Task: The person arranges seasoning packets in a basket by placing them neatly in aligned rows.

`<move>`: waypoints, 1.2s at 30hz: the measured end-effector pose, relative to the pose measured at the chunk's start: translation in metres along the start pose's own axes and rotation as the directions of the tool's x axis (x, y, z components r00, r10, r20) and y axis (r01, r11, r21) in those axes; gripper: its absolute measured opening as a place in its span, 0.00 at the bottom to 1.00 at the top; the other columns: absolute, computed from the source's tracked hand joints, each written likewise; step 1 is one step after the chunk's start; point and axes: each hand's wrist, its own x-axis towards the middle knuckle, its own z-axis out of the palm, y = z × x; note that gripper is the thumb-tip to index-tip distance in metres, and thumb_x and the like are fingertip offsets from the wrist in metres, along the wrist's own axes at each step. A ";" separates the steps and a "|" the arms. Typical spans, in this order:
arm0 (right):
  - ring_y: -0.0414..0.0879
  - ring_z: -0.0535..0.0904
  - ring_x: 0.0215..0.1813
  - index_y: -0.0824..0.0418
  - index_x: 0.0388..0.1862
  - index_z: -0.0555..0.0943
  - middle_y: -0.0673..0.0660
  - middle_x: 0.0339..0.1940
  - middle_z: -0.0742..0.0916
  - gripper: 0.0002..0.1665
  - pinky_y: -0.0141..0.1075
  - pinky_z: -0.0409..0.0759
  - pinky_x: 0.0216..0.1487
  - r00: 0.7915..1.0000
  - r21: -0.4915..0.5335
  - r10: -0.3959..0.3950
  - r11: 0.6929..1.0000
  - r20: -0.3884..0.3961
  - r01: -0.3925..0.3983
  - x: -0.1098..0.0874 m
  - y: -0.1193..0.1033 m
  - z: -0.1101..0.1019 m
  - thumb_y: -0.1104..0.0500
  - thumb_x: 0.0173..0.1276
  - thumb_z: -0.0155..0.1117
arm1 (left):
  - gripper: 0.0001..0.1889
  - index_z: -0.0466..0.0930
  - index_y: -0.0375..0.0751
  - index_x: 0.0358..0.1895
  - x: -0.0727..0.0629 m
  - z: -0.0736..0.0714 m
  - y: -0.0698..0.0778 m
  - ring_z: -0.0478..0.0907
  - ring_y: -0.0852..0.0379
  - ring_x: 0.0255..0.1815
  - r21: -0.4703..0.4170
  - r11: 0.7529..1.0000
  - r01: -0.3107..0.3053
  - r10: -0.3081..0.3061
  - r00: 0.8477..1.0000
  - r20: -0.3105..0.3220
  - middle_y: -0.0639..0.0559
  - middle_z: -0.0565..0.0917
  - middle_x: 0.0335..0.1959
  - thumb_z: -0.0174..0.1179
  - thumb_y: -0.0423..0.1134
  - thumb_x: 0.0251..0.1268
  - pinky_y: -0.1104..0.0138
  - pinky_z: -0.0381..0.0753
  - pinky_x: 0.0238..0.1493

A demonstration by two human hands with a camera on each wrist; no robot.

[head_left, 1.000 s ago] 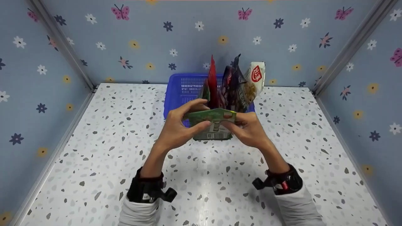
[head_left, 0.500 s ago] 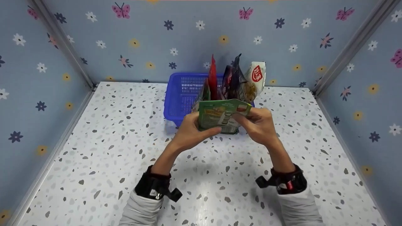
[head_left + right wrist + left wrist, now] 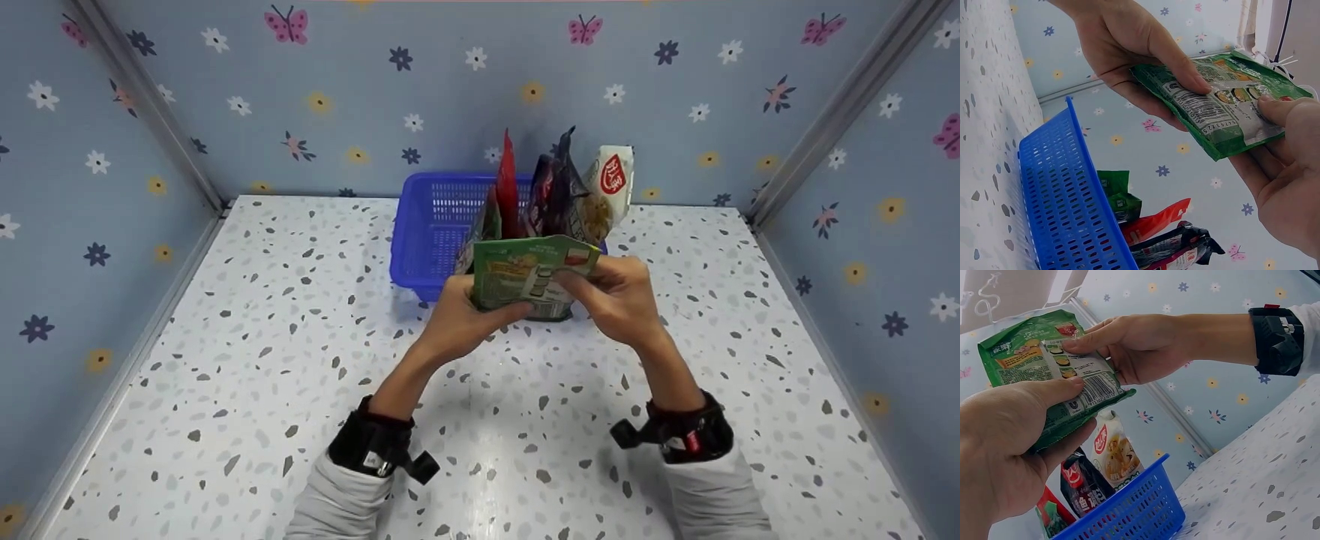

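Observation:
A green food packet (image 3: 517, 271) with a barcode and small food pictures on its printed back is held up in front of the basket. My left hand (image 3: 469, 319) grips its left and lower edge, thumb across the printed face and fingers behind. On the other side my right hand (image 3: 619, 300) pinches the packet, its thumb pressing near the row of pictures. In the left wrist view the packet (image 3: 1055, 374) is tilted between both hands, above the basket. The right wrist view shows the barcode end of the packet (image 3: 1213, 104) beside the left thumb.
Behind the packet, a blue perforated basket (image 3: 412, 255) stands on the speckled table (image 3: 300, 360) near the flowered back wall (image 3: 465, 97). Upright in it are a red packet (image 3: 508, 187), dark packets (image 3: 559, 187), a green packet (image 3: 1120, 197) and a white packet (image 3: 613, 180) leaning right.
Both hands have shifted right and slightly up with the green packet, and its printed face has tipped toward me. During the last half second they barely moved.

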 end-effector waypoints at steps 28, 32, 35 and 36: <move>0.38 0.93 0.42 0.71 0.66 0.88 0.68 0.53 0.95 0.17 0.29 0.90 0.44 0.977 0.039 0.210 0.977 -0.024 -0.209 0.002 -0.007 0.004 0.71 0.81 0.68 | 0.17 0.94 0.38 0.61 0.001 0.006 0.003 0.96 0.52 0.54 0.006 0.995 -0.099 0.098 0.976 -0.192 0.42 0.97 0.56 0.78 0.35 0.72 0.59 0.95 0.57; 0.45 0.93 0.64 0.71 0.72 0.83 0.69 0.64 0.92 0.22 0.34 0.91 0.65 0.961 0.051 0.266 0.964 -0.078 -0.263 0.004 -0.012 0.009 0.70 0.82 0.67 | 0.18 0.93 0.38 0.62 0.001 0.007 0.004 0.96 0.47 0.57 0.063 0.985 -0.161 0.173 0.940 -0.295 0.42 0.96 0.57 0.79 0.34 0.72 0.58 0.96 0.59; 0.53 0.88 0.72 0.71 0.74 0.81 0.68 0.70 0.89 0.24 0.35 0.87 0.74 0.960 0.041 0.259 0.966 -0.107 -0.257 0.004 -0.017 0.011 0.70 0.83 0.66 | 0.16 0.94 0.38 0.59 0.003 0.008 0.002 0.97 0.46 0.52 0.193 0.958 -0.211 0.272 0.884 -0.381 0.42 0.97 0.53 0.79 0.34 0.71 0.60 0.96 0.55; 0.55 0.87 0.74 0.71 0.75 0.80 0.68 0.71 0.88 0.24 0.36 0.85 0.77 0.961 0.039 0.253 0.967 -0.114 -0.250 0.004 -0.019 0.012 0.70 0.83 0.65 | 0.14 0.95 0.37 0.57 0.004 0.008 0.001 0.97 0.47 0.48 0.244 0.943 -0.225 0.310 0.859 -0.407 0.42 0.98 0.50 0.79 0.33 0.70 0.62 0.96 0.52</move>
